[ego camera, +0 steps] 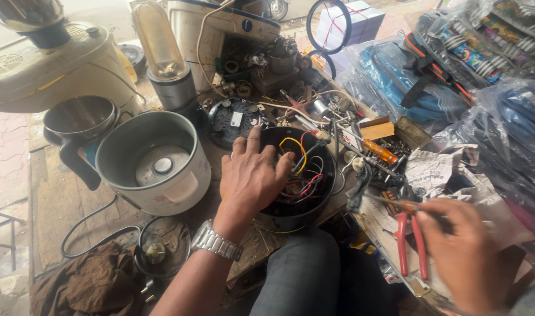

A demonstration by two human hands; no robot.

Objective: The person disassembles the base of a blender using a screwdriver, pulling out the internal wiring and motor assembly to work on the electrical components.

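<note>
Currently left hand (251, 175) lies flat across the rim of the black round appliance base (297, 175), fingers spread and reaching into the wiring (302, 169) inside (yellow, red, white leads). No closed grip there, just pressing and steadying; fingertips touch the wires. The base sits on the wooden bench (57, 205) at its near edge, just right of the pale cooker pot (153, 161).

Right hand (463, 251) is low right, well apart from the base. Its grip is closed on a thin tool with an orange handle (405, 205), blurred, probably a screwdriver. The shaft's long axis runs left and slightly up, tip pointing at the base's right rim. So the base lies up and left of the right hand; the left hand is already on it.

Red-handled pliers (411, 243) lie just beside the right hand, untouched. An orange-handled screwdriver (379, 151) rests right of the base among loose parts.
</note>
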